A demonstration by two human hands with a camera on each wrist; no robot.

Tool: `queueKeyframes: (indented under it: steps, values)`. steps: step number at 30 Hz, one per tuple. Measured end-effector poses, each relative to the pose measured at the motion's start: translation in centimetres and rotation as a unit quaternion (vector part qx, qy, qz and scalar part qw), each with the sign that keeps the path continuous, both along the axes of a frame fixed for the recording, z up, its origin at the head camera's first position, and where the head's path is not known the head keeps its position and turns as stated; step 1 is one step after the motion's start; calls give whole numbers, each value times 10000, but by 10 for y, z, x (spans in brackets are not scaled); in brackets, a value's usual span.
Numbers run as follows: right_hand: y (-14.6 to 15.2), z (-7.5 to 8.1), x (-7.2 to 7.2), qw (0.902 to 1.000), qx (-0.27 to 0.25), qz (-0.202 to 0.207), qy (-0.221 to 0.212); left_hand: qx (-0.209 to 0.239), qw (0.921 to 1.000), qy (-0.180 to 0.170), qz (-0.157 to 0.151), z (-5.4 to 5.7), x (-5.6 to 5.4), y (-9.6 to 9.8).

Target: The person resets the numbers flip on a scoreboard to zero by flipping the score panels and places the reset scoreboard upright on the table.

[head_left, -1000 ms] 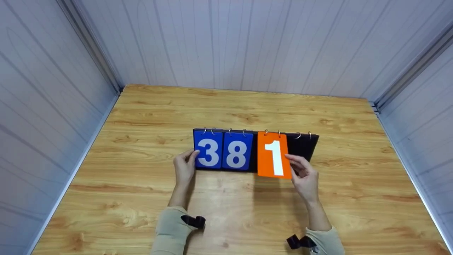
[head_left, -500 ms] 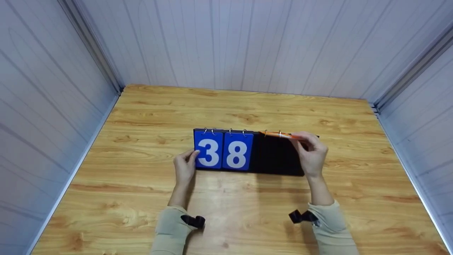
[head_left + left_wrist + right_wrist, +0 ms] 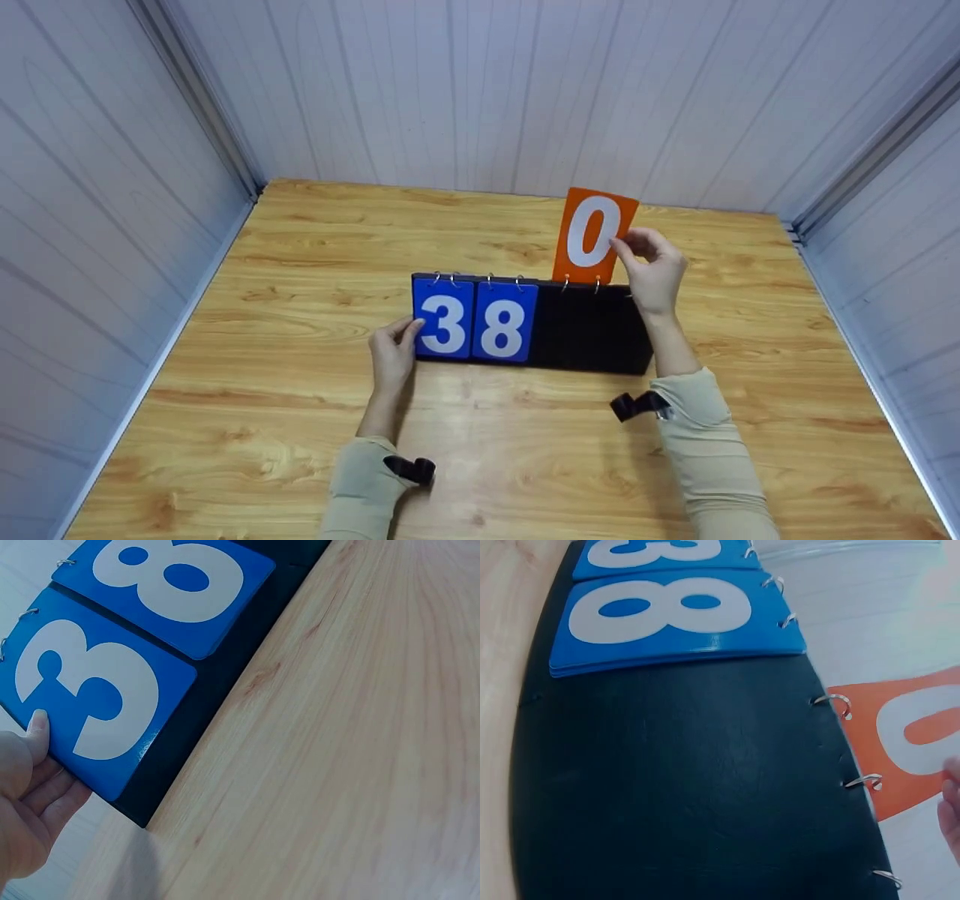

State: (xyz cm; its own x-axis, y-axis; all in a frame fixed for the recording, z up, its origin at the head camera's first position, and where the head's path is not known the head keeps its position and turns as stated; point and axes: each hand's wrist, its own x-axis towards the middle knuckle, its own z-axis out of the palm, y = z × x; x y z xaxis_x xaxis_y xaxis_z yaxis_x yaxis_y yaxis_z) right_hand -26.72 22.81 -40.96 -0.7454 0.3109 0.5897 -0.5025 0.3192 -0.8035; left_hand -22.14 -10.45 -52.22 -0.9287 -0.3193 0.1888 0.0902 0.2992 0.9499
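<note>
A black flip scoreboard (image 3: 585, 334) stands on the table, with metal rings along its top edge. At its left hang a blue card with a 3 (image 3: 444, 322) and a blue card with an 8 (image 3: 504, 326). My left hand (image 3: 391, 352) grips the board's left edge, its thumb over the 3 card in the left wrist view. With thumb and fingers my right hand (image 3: 654, 274) pinches an orange number card (image 3: 592, 232) by its right edge. This card shows a 0 and stands up above the board on two rings (image 3: 862, 780). Bare black board shows below it.
The wood-grain table (image 3: 262, 390) extends around the scoreboard on every side. Pale panel walls (image 3: 480, 90) rise behind and at both sides. Each sleeve carries a small black wrist camera (image 3: 411, 469).
The orange card, hanging down with a 1 showing, has swung up over the top edge and shows a 0. My right hand rose with it; my left hand kept its hold.
</note>
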Motion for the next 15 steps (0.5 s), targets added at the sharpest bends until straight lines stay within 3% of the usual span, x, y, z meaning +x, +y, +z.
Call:
queueKeyframes:
  steps: [8, 15]
  values:
    - [0, 1, -22, 9945, 424, -302, -906, 36, 10000, -23, -7, -2, -2, 2]
    - [5, -4, -28, 9839, 918, -157, -1524, 7, 10000, -39, 35, -2, -2, 3]
